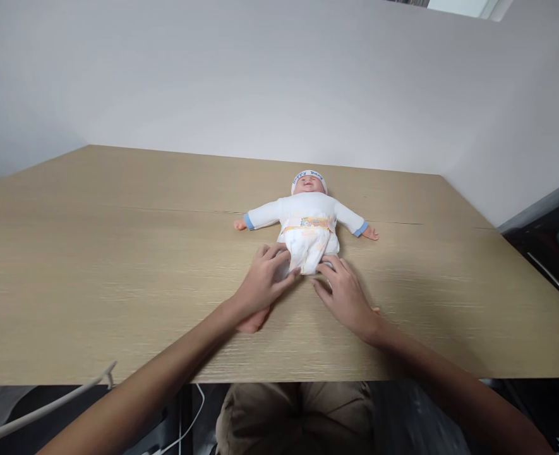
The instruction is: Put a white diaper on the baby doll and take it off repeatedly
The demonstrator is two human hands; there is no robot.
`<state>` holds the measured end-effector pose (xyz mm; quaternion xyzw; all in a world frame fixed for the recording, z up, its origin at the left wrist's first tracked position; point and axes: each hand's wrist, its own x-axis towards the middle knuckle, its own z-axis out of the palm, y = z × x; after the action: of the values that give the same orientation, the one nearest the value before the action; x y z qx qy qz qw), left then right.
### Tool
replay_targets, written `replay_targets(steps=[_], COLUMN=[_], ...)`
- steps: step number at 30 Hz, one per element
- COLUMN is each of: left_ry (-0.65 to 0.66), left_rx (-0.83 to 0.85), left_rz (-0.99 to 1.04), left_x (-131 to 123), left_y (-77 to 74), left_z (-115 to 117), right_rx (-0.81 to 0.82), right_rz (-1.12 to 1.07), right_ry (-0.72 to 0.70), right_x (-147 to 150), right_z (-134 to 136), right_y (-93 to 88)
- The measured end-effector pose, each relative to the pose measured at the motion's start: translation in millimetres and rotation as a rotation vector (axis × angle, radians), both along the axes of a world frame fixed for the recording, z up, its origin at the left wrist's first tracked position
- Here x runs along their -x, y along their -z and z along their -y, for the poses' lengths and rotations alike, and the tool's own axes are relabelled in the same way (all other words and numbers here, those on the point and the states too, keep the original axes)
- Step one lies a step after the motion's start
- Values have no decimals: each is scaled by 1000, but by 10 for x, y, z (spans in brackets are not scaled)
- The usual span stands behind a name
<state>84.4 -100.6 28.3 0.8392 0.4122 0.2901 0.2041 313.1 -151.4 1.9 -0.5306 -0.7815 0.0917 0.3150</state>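
A baby doll lies on its back, arms spread, in a white top with blue cuffs and a white lettered hat. Round its hips is a white diaper with an orange patterned waistband. My left hand has its bent fingers and thumb on the diaper's left leg edge. On the other leg edge, the curled fingers of my right hand grip the diaper, the thumb lower down. Both hands largely cover the doll's legs; one foot shows under my left wrist.
The doll rests on a wide wooden table with a seam running across it. A pale wall stands behind. At the right edge is a dark object; a white cable hangs below the table's front edge.
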Motion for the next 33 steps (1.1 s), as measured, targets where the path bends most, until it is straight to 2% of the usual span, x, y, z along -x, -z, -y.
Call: replay_targets(steps=[7, 11, 14, 19, 22, 27, 30, 33], left_ry=[30, -15, -62, -156, -170, -177, -144, -135], left_rx=[108, 172, 246, 418, 509, 561, 670, 818], left_rz=[92, 130, 233, 487, 500, 469, 553, 671], left_x=[14, 39, 54, 85, 94, 73, 56, 52], left_y=[28, 59, 71, 106, 104, 88, 104, 120], left_z=[-36, -88, -87, -29, 1, -47, -131, -179], right_rx=[105, 184, 183, 117, 109, 98, 124, 186], right_rz=[-17, -230, -343, -348, -280, -167, -132, -219], right_ry=[-42, 86, 187, 255, 252, 227, 197, 186], right_x=[4, -20, -73, -150, -149, -97, -73, -78], right_z=[-25, -104, -141, -118, -95, -88, -112, -146], right_y=[-58, -40, 5, -4, -60, -106, -90, -72])
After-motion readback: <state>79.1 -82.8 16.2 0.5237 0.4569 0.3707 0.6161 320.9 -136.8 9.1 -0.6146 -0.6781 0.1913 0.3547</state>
